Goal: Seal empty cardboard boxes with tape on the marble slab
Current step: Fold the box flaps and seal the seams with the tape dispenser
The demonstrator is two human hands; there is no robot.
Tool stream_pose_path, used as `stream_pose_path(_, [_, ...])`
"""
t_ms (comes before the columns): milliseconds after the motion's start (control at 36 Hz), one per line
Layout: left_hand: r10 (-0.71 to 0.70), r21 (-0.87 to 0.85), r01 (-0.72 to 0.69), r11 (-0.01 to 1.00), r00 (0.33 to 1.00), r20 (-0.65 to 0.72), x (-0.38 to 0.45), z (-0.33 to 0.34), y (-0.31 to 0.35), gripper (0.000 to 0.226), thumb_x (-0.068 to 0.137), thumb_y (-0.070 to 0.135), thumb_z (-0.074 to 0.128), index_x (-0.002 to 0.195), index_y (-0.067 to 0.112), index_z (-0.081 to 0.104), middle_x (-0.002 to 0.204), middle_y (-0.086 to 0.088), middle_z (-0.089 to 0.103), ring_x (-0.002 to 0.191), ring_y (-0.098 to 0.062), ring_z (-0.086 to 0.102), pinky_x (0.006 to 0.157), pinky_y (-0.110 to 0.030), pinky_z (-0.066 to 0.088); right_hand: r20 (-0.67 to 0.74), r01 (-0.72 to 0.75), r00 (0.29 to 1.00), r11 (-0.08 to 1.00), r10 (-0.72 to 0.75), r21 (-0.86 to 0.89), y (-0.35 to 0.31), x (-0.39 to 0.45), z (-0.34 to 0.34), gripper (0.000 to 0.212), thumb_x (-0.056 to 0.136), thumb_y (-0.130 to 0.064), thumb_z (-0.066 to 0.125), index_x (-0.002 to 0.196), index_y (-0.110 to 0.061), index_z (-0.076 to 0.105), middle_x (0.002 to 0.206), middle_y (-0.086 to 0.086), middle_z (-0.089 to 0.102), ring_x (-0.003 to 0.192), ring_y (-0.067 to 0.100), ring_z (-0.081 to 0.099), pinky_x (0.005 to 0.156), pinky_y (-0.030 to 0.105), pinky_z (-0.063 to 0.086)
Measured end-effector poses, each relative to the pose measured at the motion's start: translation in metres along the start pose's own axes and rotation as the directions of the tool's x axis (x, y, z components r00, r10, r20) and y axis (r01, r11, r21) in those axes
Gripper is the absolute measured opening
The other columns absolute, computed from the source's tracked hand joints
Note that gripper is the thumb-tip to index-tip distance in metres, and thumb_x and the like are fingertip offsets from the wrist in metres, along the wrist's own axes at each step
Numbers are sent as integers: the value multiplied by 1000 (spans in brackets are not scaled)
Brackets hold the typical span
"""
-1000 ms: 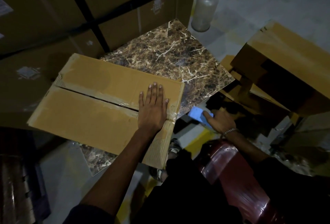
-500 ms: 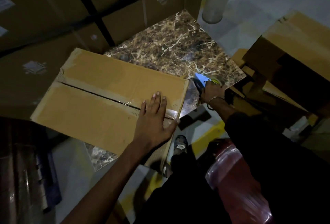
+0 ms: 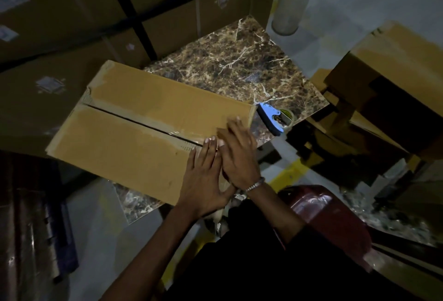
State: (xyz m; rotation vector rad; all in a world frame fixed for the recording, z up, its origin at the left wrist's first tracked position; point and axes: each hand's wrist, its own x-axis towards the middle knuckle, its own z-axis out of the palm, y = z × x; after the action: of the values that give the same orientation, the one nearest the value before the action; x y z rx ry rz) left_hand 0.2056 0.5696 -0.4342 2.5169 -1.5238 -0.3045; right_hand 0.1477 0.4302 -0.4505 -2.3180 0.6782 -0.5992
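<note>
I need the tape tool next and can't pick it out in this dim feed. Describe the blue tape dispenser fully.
The blue tape dispenser is a hand-held tool with a light blue plastic body, a dark edge along its left side and a yellowish tape roll at its right end. It lies flat on the marble slab near the slab's right edge, just beyond the cardboard box's right end. No hand touches it.

– What sits on the marble slab (image 3: pixel 230 65)?
– A closed cardboard box (image 3: pixel 148 118), clear tape along its centre seam. Just beside its right end lies a blue tape dispenser (image 3: pixel 272 118).
– And the hands?
– Both rest flat on the box's near right corner, fingers straight: left hand (image 3: pixel 203 180) touching right hand (image 3: pixel 239 156), which is slightly blurred and wears a bracelet (image 3: pixel 255 184)
</note>
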Motion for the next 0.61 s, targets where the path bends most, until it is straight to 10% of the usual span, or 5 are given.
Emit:
stream_pose_path(333, [93, 62, -91, 994, 995, -35, -22, -4, -42, 64, 114, 51, 21, 169, 19, 21, 177, 4, 10, 164, -15, 3, 127, -59, 17, 199, 176, 969, 976, -148, -132, 44, -2, -19, 52, 109, -39, 42, 160, -30, 33, 172, 1, 13, 160, 23, 4, 123, 59, 14])
stream_pose_path(611, [20, 7, -19, 1000, 993, -114, 28, 4, 10, 58, 115, 34, 23, 167, 8, 23, 175, -9, 19, 163, -22, 9, 128, -55, 16, 18, -304, 952, 941, 305, 150, 16, 27, -5, 50, 111, -46, 26, 158, -31, 39, 170, -16, 3, 157, 4, -2, 126, 54, 15])
